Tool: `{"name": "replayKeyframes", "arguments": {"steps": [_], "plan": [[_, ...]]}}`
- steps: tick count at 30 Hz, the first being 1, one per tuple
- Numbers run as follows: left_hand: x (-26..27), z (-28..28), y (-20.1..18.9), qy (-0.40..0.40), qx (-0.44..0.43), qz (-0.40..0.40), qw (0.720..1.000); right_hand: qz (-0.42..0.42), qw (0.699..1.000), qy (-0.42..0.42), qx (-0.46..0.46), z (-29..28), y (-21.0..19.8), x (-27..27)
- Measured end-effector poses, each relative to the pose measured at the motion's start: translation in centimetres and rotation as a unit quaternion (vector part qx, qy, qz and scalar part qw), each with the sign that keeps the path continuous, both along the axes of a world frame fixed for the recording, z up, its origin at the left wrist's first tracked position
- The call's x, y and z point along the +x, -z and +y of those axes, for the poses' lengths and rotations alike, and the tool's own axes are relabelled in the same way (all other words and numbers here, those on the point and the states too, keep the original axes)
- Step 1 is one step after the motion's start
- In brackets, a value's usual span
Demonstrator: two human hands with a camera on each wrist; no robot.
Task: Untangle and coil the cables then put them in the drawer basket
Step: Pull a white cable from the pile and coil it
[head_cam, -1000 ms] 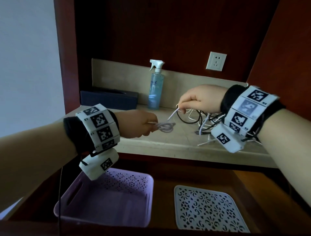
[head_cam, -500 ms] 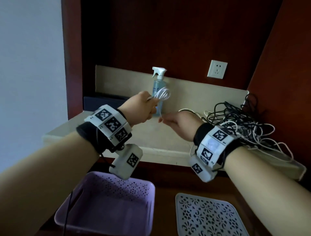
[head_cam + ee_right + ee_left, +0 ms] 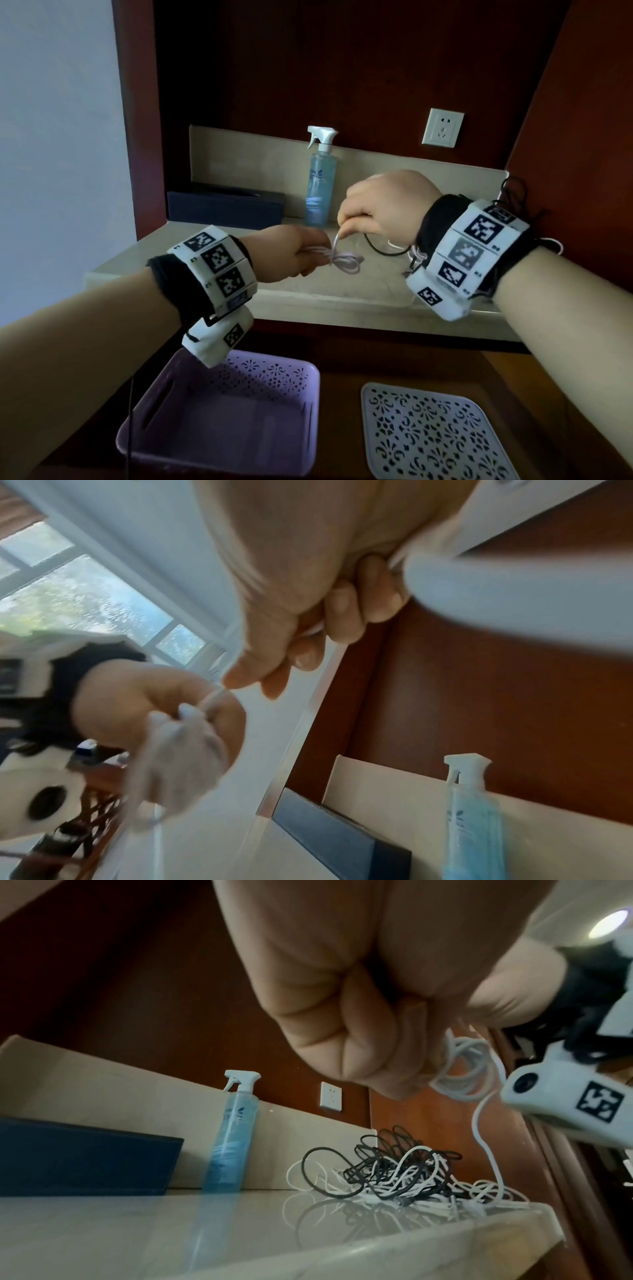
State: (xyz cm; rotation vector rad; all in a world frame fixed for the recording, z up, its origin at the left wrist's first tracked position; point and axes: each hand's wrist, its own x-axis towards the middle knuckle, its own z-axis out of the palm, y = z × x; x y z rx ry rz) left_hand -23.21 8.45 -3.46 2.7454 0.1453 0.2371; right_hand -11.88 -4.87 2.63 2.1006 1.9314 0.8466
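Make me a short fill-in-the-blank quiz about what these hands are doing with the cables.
1. The left hand grips a coiled cable whose colour is ____.
2. The purple basket holds ____ cables.
3. The tangled pile lies on the ____.
4. The spray bottle holds ____ liquid.

Missing words: white; no; counter; blue

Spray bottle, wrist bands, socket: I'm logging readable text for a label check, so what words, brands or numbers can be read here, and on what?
None can be read for certain.
Spray bottle: pale print and a leaf mark, too blurred to read.
Wrist bands: black-and-white square code patterns; tiny characters beside them are too small to read.
Wall socket: no lettering visible.
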Motion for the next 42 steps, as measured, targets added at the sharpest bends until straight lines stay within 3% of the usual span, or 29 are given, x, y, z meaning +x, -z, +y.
{"name": "replayKeyframes", "arguments": {"steps": [2,5,10,12,14,16,18,22,29,33,38,40,42], "plan": [[-0.5,-0.4,-0.3,0.027,-0.017,-0.005,0.999,0.066,0.998,-0.007,0.018,0.0,-0.1,0.7],[-1.1,-0.6,-0.7,0.049,-0.116,-0.066,0.990,0.179,0.982,-0.010,0.053,0.2,0.2,2.0],[-1.2,-0.9,-1.8,0.051,-0.288,-0.197,0.936,0.337,0.935,0.017,0.113,0.8,2.6,2.6],[-0.7,-0.6,-2.3,0.026,-0.340,-0.249,0.906,0.330,0.937,-0.005,0.119,1.2,3.6,2.1],[-0.3,0.3,-2.8,-0.021,-0.342,-0.285,0.895,0.319,0.941,0.008,0.110,1.1,4.1,1.2],[0.0,1.5,-2.9,-0.065,-0.324,-0.300,0.895,0.264,0.959,0.050,0.087,0.9,4.6,0.7],[0.4,2.6,-2.5,-0.094,-0.319,-0.296,0.895,0.157,0.983,0.067,0.062,0.7,4.9,0.1],[1.1,3.1,-1.3,-0.138,-0.259,-0.279,0.914,-0.036,0.998,0.034,0.042,1.3,4.8,-1.6],[0.1,1.7,-0.7,-0.118,-0.149,-0.203,0.961,-0.155,0.979,-0.067,0.117,0.8,1.6,-3.1],[-0.6,0.7,-0.3,-0.074,-0.058,-0.109,0.990,-0.093,0.983,-0.114,0.107,0.9,-0.4,-2.5],[-1.4,-0.5,-0.8,0.007,-0.070,-0.034,0.997,-0.048,0.983,-0.142,0.107,1.2,-1.0,-0.6],[-1.8,-0.7,-1.2,0.031,-0.061,-0.015,0.998,-0.030,0.988,-0.121,0.088,1.2,-1.0,-0.3],[-2.3,-0.8,-1.5,0.048,-0.076,-0.015,0.996,0.009,0.998,-0.049,0.048,1.2,-0.7,0.2]]}}
